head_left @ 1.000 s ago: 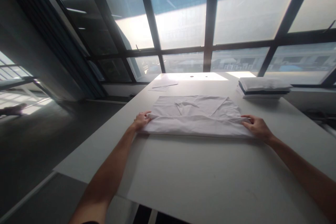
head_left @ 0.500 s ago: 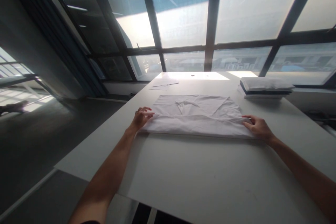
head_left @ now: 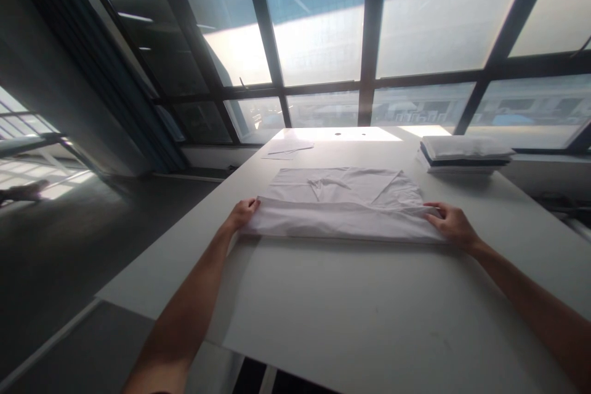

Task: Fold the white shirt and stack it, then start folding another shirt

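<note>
1. A white cloth lies folded on the gray table, and everything here is told from that cloth.
2. The left hand is at the cloth's left end. Its fingers curl around the near fold, but the fingertips are tucked under the cloth, so I cannot tell how tight the hold is.
3. The right hand is at the cloth's right end. Its fingers lie bent on the fold and its thumb sits on top. How firmly it grips is hard to see.
4. Behind the cloth and to its right sits a stack of folded things, white on top with a dark layer under it. What they are is too small to tell.
5. Behind the cloth and to its left lie some flat papers. They are pale and blurry.
6. Both arms are cut off by the bottom edge of the view.
7. The bright window washes out the far end of the table.
</note>
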The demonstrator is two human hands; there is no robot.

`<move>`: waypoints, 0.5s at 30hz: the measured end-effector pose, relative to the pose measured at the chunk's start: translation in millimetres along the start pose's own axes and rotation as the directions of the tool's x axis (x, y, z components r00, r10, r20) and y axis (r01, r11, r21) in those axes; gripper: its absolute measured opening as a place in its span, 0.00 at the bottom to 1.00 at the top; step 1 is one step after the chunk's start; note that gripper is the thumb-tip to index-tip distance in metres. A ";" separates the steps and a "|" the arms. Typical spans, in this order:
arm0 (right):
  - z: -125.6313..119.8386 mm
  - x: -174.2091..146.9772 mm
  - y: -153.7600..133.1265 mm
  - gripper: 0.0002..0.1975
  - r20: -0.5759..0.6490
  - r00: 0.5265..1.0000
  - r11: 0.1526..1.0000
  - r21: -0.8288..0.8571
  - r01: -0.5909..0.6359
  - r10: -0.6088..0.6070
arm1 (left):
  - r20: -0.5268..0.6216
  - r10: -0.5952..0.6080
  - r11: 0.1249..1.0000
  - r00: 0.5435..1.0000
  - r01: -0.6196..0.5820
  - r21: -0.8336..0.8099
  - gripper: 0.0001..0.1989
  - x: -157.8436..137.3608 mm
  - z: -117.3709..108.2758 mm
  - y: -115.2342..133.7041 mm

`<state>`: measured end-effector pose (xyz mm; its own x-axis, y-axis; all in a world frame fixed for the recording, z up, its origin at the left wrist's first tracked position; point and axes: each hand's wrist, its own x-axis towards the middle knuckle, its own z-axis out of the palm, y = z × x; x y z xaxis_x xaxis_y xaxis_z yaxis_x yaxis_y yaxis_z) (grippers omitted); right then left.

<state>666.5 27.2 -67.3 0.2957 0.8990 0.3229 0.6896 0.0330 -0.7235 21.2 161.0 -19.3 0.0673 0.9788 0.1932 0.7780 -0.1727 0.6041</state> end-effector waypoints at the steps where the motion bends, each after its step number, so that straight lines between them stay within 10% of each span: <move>1: 0.3 0.0 0.1 0.24 -0.001 1.000 1.000 0.009 0.004 -0.004 | 0.005 -0.009 1.000 1.000 0.008 0.015 0.20 0.5 -1.2 0.2; 15: 18.0 -0.1 18.5 0.27 -0.043 0.987 0.967 -0.213 0.140 -0.152 | -0.138 -0.042 0.897 0.990 0.098 0.432 0.18 -12.7 9.4 22.0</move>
<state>667.4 35.6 -91.7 0.2157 0.8638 0.4554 0.8490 0.0645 -0.5245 43.3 145.8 -15.7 -0.0522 0.9609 0.2721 0.9738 -0.0114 0.2270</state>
